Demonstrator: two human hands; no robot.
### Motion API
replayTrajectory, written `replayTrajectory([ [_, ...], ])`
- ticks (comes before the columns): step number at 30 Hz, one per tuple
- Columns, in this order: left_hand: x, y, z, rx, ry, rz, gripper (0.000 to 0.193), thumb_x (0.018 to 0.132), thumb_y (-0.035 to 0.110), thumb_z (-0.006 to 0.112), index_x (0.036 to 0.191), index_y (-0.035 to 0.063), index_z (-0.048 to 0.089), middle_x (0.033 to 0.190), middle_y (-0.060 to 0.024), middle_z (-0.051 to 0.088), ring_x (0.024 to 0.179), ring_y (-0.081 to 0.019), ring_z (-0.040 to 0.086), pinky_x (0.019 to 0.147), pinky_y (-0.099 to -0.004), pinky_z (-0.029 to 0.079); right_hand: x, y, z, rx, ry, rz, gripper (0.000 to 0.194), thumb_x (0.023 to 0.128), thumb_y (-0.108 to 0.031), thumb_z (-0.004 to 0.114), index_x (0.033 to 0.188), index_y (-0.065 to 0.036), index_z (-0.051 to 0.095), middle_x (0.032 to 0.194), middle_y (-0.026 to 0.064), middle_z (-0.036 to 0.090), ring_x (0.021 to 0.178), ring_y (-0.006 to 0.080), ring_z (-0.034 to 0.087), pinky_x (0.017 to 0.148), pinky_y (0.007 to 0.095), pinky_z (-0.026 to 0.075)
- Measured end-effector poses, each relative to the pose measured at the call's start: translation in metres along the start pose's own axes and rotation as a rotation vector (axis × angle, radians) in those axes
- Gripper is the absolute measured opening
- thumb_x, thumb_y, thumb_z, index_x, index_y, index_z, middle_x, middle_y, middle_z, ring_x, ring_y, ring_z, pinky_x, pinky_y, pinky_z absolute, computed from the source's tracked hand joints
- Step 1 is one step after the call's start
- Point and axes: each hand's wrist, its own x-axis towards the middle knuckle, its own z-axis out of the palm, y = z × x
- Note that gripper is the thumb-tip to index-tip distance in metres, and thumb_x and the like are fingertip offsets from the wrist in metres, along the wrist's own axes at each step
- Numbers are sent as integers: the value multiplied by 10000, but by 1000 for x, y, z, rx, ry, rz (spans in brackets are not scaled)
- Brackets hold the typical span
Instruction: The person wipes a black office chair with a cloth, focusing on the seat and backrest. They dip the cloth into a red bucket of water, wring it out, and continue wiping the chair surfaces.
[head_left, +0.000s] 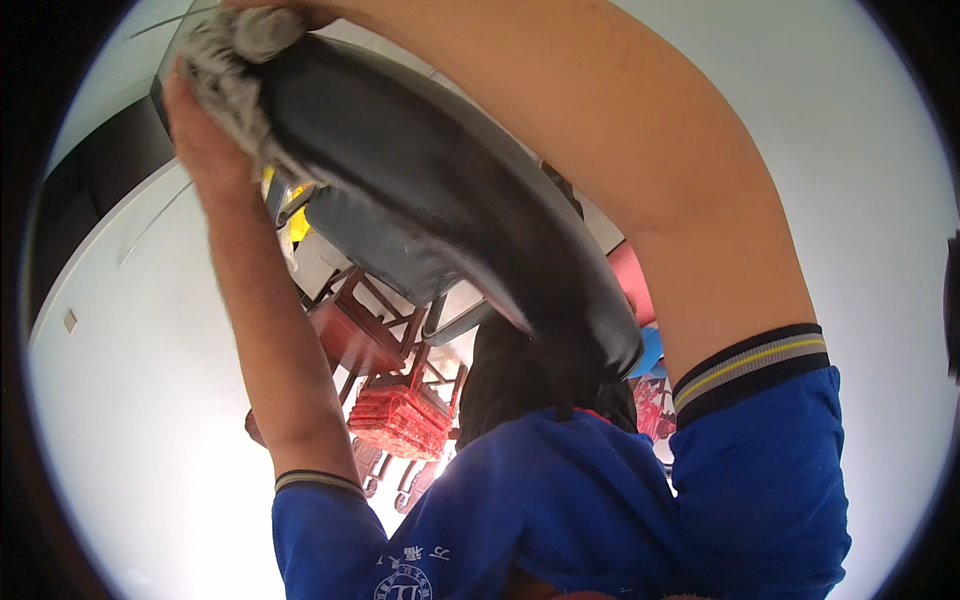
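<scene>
My left hand grips a bunched grey cloth at the upper left. The cloth wraps over the end of a long, curved, black leather-like padded piece, perhaps a chair back, that slants across the middle close to my chest. My right hand sits at the top edge of the picture, against the cloth's rolled end. Its fingers are mostly cut off or hidden. Beneath the padded piece shows a black padded seat with a metal frame beside it.
Lower left of centre are a red-brown wooden stool and a stack of red patterned cushions or cloths. Something yellow lies past my left forearm. Pink and blue items show near my right elbow. A pale wall rises at left.
</scene>
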Motion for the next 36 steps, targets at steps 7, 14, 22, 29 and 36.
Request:
replayTrajectory([
  [7, 12, 41, -9, -506, -122, -354, 557, 1000, 200, 684, 1509, 22, 547, 1328, -198, 688, 1176, -275, 708, 1003, -358, 570, -109, 33, 34, 304, 56, 429, 260, 937, -233, 660, 1074, -24, 735, 950, 223, 751, 877, 386, 732, 774, 470, 591],
  [14, 7, 50, -14, -543, -162, -540, 496, 1067, 287, 526, 1517, 76, 522, 1406, -193, 638, 1216, -313, 686, 1037, -400, 582, -396, -4, 74, 910, -24, 789, 180, 890, -112, 734, 1060, -55, 718, 1017, 215, 753, 968, 419, 721, 865, 461, 566],
  [22, 7, 28, -23, 162, -214, 60, 499, 1047, 315, 624, 1493, 127, 500, 1531, -124, 585, 1374, -334, 600, 1162, -480, 496, -493, -63, 104, 1158, -81, 1138, 308, 997, -276, 736, 1168, -23, 698, 1055, 151, 732, 1073, 296, 701, 881, 389, 550],
  [29, -5, 18, -25, 147, -73, 143, 486, 1037, 304, 626, 1475, 143, 489, 1526, -128, 589, 1350, -347, 620, 1135, -489, 525, -376, -8, 157, 1182, 293, 870, 360, 989, -161, 696, 1313, -22, 623, 1272, 167, 663, 1194, 346, 637, 1038, 401, 506],
  [36, 12, 24, -20, 140, -90, 238, 478, 1016, 251, 630, 1448, 128, 465, 1512, -188, 571, 1303, -379, 644, 1094, -486, 560, -188, 53, 124, 897, 597, 269, 324, 936, -168, 723, 1215, -11, 672, 1175, 215, 711, 1176, 397, 658, 1033, 461, 528],
])
